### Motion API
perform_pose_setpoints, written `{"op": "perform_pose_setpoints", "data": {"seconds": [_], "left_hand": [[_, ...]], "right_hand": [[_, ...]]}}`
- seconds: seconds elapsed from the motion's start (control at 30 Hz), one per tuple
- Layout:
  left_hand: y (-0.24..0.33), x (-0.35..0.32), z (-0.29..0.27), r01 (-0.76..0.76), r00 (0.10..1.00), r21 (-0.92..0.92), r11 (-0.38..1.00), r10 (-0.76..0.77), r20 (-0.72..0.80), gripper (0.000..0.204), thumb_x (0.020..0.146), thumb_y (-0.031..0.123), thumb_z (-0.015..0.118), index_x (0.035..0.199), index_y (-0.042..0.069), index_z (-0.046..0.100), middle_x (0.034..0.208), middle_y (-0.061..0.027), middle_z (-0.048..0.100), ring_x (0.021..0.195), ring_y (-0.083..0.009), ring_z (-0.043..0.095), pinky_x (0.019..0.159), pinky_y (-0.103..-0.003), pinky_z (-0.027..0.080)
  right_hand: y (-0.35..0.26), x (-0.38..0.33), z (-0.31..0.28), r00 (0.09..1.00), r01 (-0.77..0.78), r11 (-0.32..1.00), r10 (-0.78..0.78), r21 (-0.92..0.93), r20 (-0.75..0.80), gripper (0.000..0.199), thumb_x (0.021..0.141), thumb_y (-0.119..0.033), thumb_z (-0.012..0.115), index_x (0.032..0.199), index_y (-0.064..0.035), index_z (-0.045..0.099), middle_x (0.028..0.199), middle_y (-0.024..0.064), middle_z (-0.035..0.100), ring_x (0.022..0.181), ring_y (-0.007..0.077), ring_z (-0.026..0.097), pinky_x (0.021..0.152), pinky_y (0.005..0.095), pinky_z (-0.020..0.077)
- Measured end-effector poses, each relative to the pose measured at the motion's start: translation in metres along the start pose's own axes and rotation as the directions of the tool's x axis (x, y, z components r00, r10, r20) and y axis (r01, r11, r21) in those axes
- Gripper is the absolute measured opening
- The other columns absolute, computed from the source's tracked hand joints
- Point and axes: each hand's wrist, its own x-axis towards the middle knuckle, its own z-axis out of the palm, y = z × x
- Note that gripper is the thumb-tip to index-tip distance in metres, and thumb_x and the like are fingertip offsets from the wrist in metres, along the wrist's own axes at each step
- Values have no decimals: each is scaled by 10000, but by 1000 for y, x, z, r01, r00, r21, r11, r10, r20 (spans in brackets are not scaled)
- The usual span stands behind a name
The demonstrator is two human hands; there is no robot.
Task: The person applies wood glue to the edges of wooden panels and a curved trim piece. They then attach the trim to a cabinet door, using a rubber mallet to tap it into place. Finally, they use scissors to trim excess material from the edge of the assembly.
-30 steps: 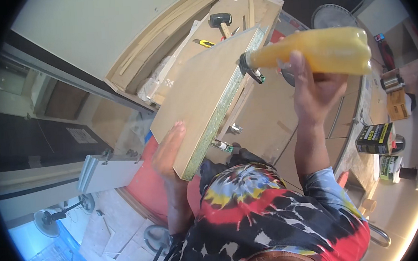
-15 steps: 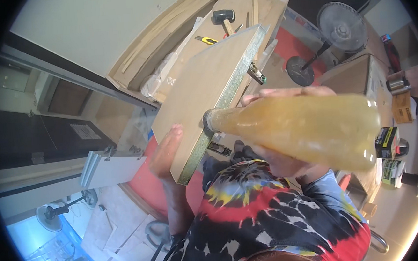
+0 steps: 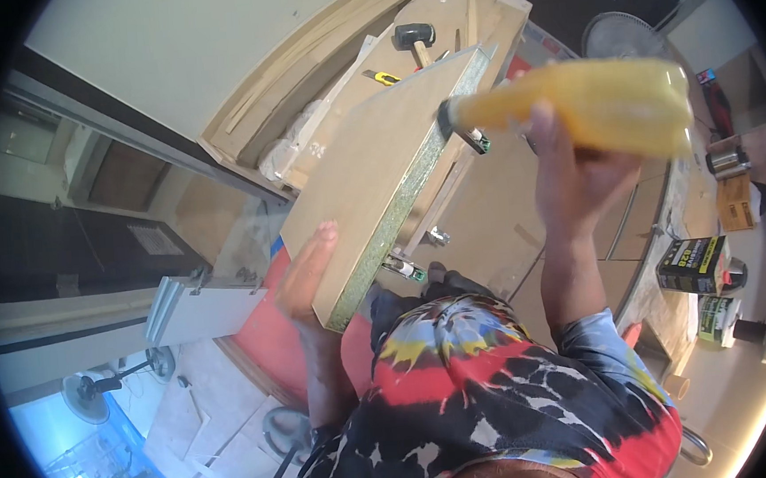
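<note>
A big wooden board (image 3: 370, 178) tilted across the middle, a yellow bottle (image 3: 613, 103) at upper right. The right hand (image 3: 584, 172) had its fingers around the bottle; the left hand's fingers (image 3: 319, 243) gripped the board's lower left side.

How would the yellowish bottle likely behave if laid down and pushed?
The bottle would probably roll, given its rounded body. Its smooth, shiny surface may feel somewhat slippery. Its tapering shape might make it veer.
</note>
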Motion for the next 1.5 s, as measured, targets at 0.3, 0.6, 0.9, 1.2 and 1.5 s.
{"op": "perform_pose_setpoints", "data": {"seconds": [0.3,0.6,0.9,1.2,1.5], "left_hand": [[-5,-21,-2,105,988,-77,992,-94,126,268,846,131,702,1034,-59,693,1056,-211,733,1024,-366,716,923,-438,575],[-2,-21,3,29,994,-65,997,-22,103,285,869,149,689,1064,-58,688,1052,-216,732,1019,-368,717,916,-443,579],[-2,-21,3,99,991,-126,987,-87,98,294,871,169,688,1050,-64,699,1044,-222,733,1011,-371,719,902,-446,582],[6,-17,3,96,992,-78,992,-89,88,287,866,177,679,1031,-57,705,1046,-222,733,1021,-364,718,910,-444,578],[8,-16,0,149,974,-70,986,-135,180,283,867,166,675,1036,-59,704,1046,-225,733,1032,-371,714,925,-453,569]], "right_hand": [[4,-9,-19,948,257,960,-228,-111,222,438,851,-10,749,1231,67,544,1099,165,687,906,183,694,763,317,591],[-3,-21,-5,971,216,960,-230,177,59,401,850,49,712,1218,44,554,1164,167,666,1061,266,685,875,366,579],[5,-9,-21,940,284,953,-254,-109,226,429,838,27,717,1232,58,550,1149,177,669,1004,286,702,875,393,585],[19,-15,-28,953,152,988,-140,-24,268,582,867,47,679,1370,23,387,1210,231,626,1047,331,685,892,454,585],[46,31,-21,997,-11,999,15,41,-79,511,881,8,702,1324,29,448,1146,210,655,982,303,705,857,435,602]]}}
